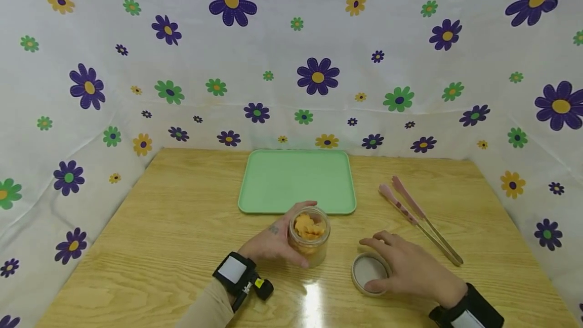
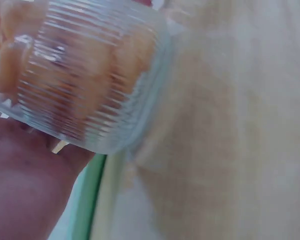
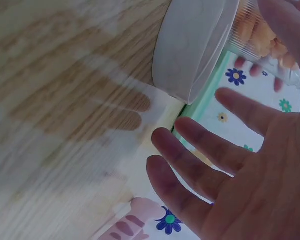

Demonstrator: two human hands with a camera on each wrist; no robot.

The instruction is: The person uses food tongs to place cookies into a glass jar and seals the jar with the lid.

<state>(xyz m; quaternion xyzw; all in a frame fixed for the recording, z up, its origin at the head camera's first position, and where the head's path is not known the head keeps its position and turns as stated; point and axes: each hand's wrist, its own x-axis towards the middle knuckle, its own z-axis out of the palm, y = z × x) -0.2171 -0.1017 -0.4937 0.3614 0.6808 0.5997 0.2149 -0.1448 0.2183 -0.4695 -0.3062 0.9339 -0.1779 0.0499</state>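
Observation:
My left hand point(image 1: 280, 239) grips a clear glass jar point(image 1: 314, 256) from its left side, thumb in front and fingers behind. Orange, wavy-edged pieces point(image 1: 308, 227) fill the uncovered jar, and its ribbed wall point(image 2: 85, 70) shows close up in the left wrist view. Right of the jar, a round lid point(image 1: 370, 272) lies on the table, hollow side up. Over the lid's right edge hovers my right hand point(image 1: 405, 270), fingers spread; whether the thumb touches the rim I cannot tell. In the right wrist view the fingers point(image 3: 190, 155) are apart and hold nothing beside the lid point(image 3: 190, 45).
A pale green tray point(image 1: 298, 181) lies behind the jar. Tongs with pink ends point(image 1: 421, 219) rest on the wooden table point(image 1: 182, 237) at the right, beyond my right hand. A flower-patterned white cloth point(image 1: 273, 39) surrounds the table at the back and sides.

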